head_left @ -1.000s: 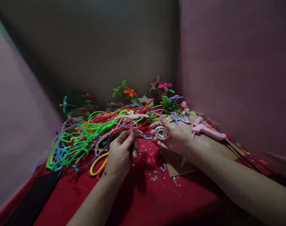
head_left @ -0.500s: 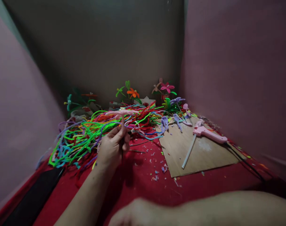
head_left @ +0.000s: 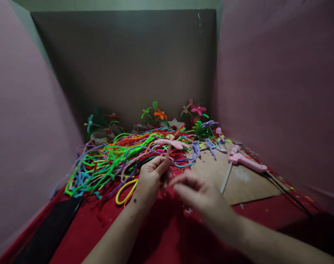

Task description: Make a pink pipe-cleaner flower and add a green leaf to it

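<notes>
My left hand (head_left: 151, 179) is closed around the stem of a pink pipe-cleaner flower (head_left: 173, 143), which stands upright above the fingers. Pale yellow bits show at the flower's centre. My right hand (head_left: 197, 192) is just right of the left, its fingers bent and smeared by motion; whether anything is between them I cannot make out. Behind and left of my hands spreads a heap of many-coloured pipe cleaners (head_left: 101, 161). A yellow loop (head_left: 127, 192) lies beside my left wrist.
On the right, a pink glue gun (head_left: 246, 161) with a clear glue stick rests on a brown board (head_left: 254, 190), its black cord trailing right. Purple pipe-cleaner pieces (head_left: 195, 149) lie at the board's far edge. Finished flowers (head_left: 160, 114) stand at the back. A black flat object (head_left: 48, 229) lies front left.
My right hand has risen from the bottom edge to beside the left hand. The left hand, still holding the flower, appears further right; the view has tilted up and shifted somewhat.
</notes>
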Motion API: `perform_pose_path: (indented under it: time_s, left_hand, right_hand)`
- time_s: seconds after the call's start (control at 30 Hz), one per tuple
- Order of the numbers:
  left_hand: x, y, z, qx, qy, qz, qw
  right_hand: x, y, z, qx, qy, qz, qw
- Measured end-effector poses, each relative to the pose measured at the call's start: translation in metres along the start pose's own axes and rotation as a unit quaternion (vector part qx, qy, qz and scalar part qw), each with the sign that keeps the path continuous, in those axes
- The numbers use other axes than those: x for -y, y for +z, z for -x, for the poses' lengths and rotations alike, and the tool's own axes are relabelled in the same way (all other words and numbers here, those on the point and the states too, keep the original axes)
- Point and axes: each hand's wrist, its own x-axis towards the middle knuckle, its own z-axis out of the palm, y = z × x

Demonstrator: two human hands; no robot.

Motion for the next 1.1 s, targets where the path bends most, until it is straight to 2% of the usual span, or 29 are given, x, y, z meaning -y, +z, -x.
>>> perform_pose_path:
  time_s: [0.1,0.13,0.2,0.27,0.33,0.47,0.53,0.67,0.73,0.83,1.0,1.1]
  left_hand:
    - [0.0,0.005,0.004,0.025,-0.006,0.015,1.0]
    - [0.001,0.006,0.005,0.032,-0.013,0.019,0.999]
    - [0.003,0.008,0.007,0.047,-0.029,0.03,0.998]
    - [0.006,0.009,0.008,0.063,-0.043,0.041,0.996]
    - [0.007,0.009,0.008,0.083,-0.06,0.052,0.993]
    - [0.007,0.009,0.008,0.133,-0.095,0.073,0.984]
    - [0.006,0.011,0.008,0.136,-0.089,0.053,0.985]
    - [0.007,0.016,0.01,0.104,-0.042,-0.047,0.993]
    - [0.011,0.017,0.01,0.09,-0.017,-0.143,0.985]
    - [0.017,0.013,0.007,0.068,0.021,-0.302,0.951]
    - [0.027,0.004,0.003,0.002,0.052,-0.435,0.899]
    - [0.032,0.007,0.005,-0.01,0.053,-0.501,0.864]
  right_hand:
    - [0.016,-0.035,-0.048,-0.079,0.017,-0.051,0.995]
    - [0.018,-0.043,-0.06,-0.082,0.019,-0.077,0.993]
    - [0.016,-0.051,-0.073,-0.04,0.018,-0.114,0.993]
    - [0.012,-0.051,-0.077,0.002,0.007,-0.13,0.991]
    - [0.007,-0.049,-0.077,0.013,-0.016,-0.135,0.991]
    - [0.0,-0.045,-0.075,-0.026,-0.022,-0.133,0.991]
    - [-0.003,-0.043,-0.074,-0.045,-0.022,-0.12,0.992]
    - [-0.007,-0.038,-0.072,-0.057,-0.017,-0.094,0.994]
    - [-0.009,-0.036,-0.07,-0.07,-0.004,-0.104,0.992]
    - [-0.013,-0.035,-0.067,-0.083,0.031,-0.139,0.986]
    - [-0.023,-0.036,-0.045,-0.085,0.168,-0.087,0.978]
    - [-0.03,-0.035,-0.025,-0.028,0.176,-0.007,0.984]
